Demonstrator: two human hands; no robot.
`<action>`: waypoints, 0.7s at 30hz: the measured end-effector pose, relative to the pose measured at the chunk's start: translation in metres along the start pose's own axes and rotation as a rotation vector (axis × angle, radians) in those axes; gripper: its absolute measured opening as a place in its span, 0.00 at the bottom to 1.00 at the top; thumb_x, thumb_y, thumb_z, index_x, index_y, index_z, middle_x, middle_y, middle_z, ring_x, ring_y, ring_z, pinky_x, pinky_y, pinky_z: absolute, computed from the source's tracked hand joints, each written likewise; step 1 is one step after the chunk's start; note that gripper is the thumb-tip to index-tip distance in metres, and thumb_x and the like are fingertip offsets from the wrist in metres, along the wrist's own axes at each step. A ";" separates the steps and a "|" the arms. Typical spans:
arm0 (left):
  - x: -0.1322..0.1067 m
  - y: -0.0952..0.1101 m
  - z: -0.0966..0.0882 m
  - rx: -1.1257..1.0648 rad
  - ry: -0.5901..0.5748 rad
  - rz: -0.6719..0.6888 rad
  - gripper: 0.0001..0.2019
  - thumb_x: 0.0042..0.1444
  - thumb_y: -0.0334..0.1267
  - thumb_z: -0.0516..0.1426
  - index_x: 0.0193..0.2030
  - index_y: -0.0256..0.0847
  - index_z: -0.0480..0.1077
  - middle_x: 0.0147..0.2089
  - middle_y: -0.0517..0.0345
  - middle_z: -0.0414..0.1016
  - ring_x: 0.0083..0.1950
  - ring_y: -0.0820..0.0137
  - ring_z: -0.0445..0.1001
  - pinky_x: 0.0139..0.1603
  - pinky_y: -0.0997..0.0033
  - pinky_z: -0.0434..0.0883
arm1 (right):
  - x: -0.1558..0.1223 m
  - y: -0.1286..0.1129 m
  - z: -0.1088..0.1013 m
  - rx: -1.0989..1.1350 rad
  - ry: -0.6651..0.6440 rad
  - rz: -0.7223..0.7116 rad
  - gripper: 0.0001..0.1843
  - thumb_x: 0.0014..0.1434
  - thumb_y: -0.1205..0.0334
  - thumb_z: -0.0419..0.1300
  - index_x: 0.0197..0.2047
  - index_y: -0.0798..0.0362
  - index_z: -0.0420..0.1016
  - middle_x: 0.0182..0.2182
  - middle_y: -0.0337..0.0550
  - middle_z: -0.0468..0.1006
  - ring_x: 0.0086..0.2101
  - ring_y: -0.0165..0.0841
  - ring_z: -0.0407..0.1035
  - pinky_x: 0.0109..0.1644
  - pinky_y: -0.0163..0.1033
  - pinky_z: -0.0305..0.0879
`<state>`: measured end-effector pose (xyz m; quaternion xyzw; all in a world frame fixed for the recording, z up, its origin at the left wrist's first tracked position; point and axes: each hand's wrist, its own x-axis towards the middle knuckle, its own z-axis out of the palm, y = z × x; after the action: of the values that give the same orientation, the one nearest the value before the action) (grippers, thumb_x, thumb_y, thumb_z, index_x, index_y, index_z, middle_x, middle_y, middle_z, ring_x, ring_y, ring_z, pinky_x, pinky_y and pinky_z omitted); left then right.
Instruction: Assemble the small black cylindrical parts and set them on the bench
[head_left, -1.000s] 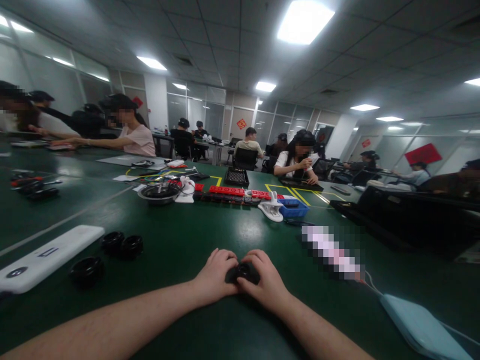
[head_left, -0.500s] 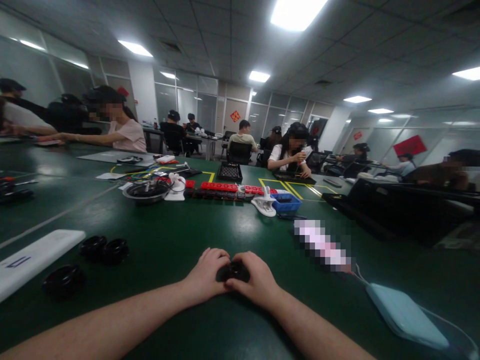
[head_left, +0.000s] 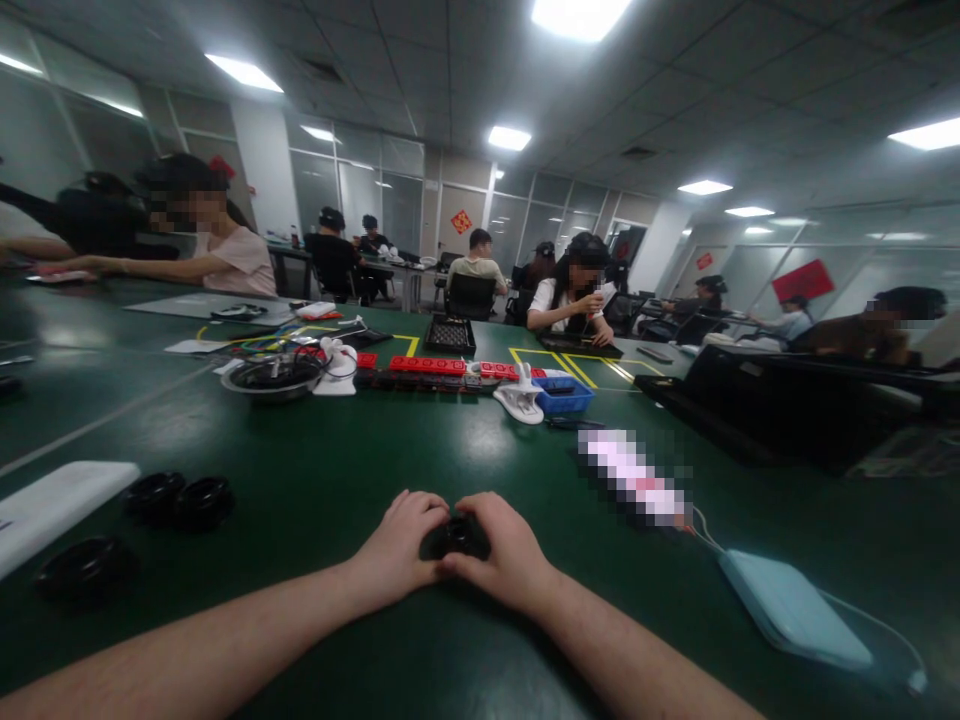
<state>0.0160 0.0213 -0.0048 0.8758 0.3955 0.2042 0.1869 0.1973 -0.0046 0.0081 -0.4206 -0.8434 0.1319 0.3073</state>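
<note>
Between my two hands sits a glossy black wheel-like ring (head_left: 457, 537), low over the green table. My left hand (head_left: 397, 548) curls round its left side, and my right hand (head_left: 504, 555) wraps the right side. The thumbs meet at the near edge and partly cover the ring, so its underside is hidden. Two similar black rings (head_left: 204, 502) stand side by side to the left, with a third black ring (head_left: 88, 570) closer to me.
A white slab (head_left: 60, 505) lies at far left. On the right are a phone-like blurred item (head_left: 637, 480) and a light blue case (head_left: 795, 605) with a cable. Ahead stand a metal bowl (head_left: 232, 378), red blocks (head_left: 427, 365), a white clip (head_left: 520, 400) and a blue bin (head_left: 566, 395). People sit beyond.
The view has turned slightly right, so the table items appear farther left. Both hands keep hold of the black ring, with little visible change in grip.
</note>
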 end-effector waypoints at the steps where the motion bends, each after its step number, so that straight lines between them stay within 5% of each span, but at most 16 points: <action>1: 0.000 0.001 0.000 0.004 -0.002 0.002 0.15 0.46 0.45 0.60 0.40 0.41 0.69 0.45 0.53 0.66 0.48 0.59 0.63 0.56 0.52 0.55 | 0.000 -0.001 0.000 0.002 -0.006 -0.006 0.18 0.49 0.59 0.63 0.43 0.54 0.66 0.36 0.46 0.71 0.37 0.38 0.65 0.41 0.43 0.63; 5: -0.002 0.001 -0.001 0.010 -0.001 0.000 0.16 0.45 0.40 0.60 0.42 0.41 0.69 0.46 0.54 0.66 0.49 0.59 0.63 0.55 0.53 0.56 | 0.000 -0.006 -0.003 0.027 -0.024 -0.049 0.15 0.50 0.65 0.59 0.43 0.52 0.66 0.38 0.44 0.72 0.39 0.36 0.66 0.44 0.42 0.62; 13: -0.001 -0.002 0.001 0.022 0.001 0.016 0.16 0.46 0.47 0.60 0.39 0.40 0.69 0.46 0.53 0.66 0.48 0.58 0.63 0.55 0.52 0.55 | -0.001 -0.007 -0.003 -0.009 0.040 0.032 0.32 0.47 0.60 0.62 0.54 0.56 0.57 0.48 0.52 0.67 0.47 0.41 0.62 0.51 0.47 0.58; 21: -0.001 -0.004 0.003 0.034 -0.001 0.039 0.15 0.46 0.44 0.60 0.41 0.41 0.68 0.46 0.53 0.67 0.48 0.59 0.63 0.56 0.53 0.54 | -0.001 -0.006 0.004 -0.014 0.035 0.088 0.22 0.48 0.61 0.62 0.47 0.53 0.64 0.38 0.45 0.72 0.39 0.38 0.67 0.44 0.44 0.63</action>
<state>0.0147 0.0227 -0.0094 0.8863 0.3819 0.2006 0.1684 0.1908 -0.0088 0.0074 -0.4615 -0.8194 0.1321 0.3133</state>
